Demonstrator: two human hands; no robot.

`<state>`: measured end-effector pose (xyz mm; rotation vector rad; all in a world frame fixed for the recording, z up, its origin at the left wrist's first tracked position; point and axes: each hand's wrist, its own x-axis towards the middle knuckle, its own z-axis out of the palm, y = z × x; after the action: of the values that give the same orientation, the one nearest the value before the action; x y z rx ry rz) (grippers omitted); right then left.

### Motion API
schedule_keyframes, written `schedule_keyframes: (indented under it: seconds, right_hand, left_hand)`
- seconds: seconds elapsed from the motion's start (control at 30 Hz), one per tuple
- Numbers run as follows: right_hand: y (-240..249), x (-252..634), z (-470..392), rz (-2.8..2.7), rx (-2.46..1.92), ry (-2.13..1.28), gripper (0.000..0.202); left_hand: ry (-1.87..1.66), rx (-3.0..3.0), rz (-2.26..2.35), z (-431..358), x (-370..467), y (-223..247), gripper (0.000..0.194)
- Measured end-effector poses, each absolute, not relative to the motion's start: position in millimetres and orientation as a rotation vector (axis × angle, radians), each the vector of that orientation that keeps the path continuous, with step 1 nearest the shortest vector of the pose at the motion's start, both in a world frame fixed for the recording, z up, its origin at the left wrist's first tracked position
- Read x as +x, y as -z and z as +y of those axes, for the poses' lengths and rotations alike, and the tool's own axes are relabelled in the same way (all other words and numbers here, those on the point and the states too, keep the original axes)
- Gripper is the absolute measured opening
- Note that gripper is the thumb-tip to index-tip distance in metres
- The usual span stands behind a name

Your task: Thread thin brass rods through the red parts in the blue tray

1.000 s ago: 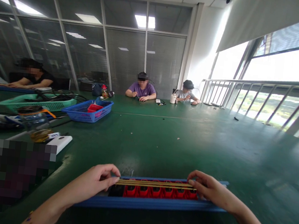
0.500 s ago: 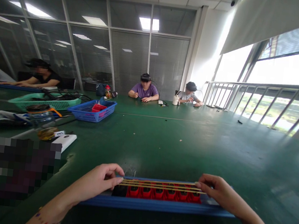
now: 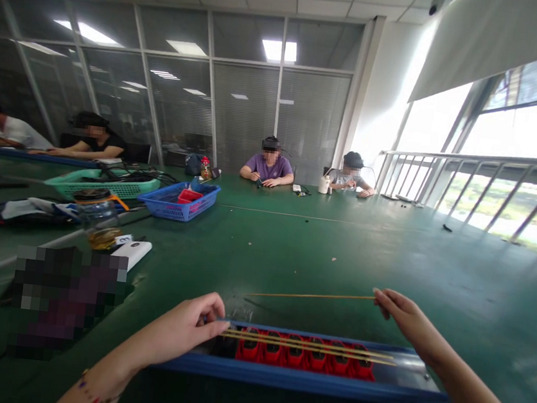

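Note:
A long blue tray (image 3: 306, 380) with a metallic bed lies in front of me, holding a row of several red square cups (image 3: 316, 364) with dark middles. Two thin bamboo sticks (image 3: 329, 349) run lengthwise over the cups. My left hand (image 3: 196, 324) pinches their left ends between thumb and fingers above the tray's left part. Beyond the tray's far edge, my right hand (image 3: 396, 308) grips the right end of another thin bamboo stick (image 3: 311, 295). That stick points left, low over the table, and its far tip is free.
On the left are a pixelated dark item (image 3: 70, 305), a white power bank (image 3: 136, 252), a jar (image 3: 99, 221), a blue basket (image 3: 175, 209) and a green basket (image 3: 64, 188). Several people sit around the green table (image 3: 273, 241), one in a purple shirt (image 3: 267, 170) opposite.
My right hand has moved up and away from the tray with one bamboo stick, separating it from the others. My left hand keeps its pinch. The view has shifted slightly left.

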<state>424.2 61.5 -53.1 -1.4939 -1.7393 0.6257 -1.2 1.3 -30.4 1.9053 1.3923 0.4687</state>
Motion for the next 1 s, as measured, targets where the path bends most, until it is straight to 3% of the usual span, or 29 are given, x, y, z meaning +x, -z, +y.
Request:
schedule_keyframes:
  seconds: [0.43, 0.8, 1.0]
  right_hand:
    - [74, 376, 100, -2.436, -1.510, -0.374, 0.014]
    - [79, 382, 98, -2.404, -1.498, -0.311, 0.016]
    - [53, 401, 80, -2.021, -1.465, -0.234, 0.027]
  left_hand:
    - [-0.278, 2.197, 1.433, 1, -9, 2, 0.028]
    - [-0.292, 2.365, 1.429, 10, -19, -30, 0.025]
    - [-0.304, 2.289, 1.478, 36, -34, -21, 0.031]
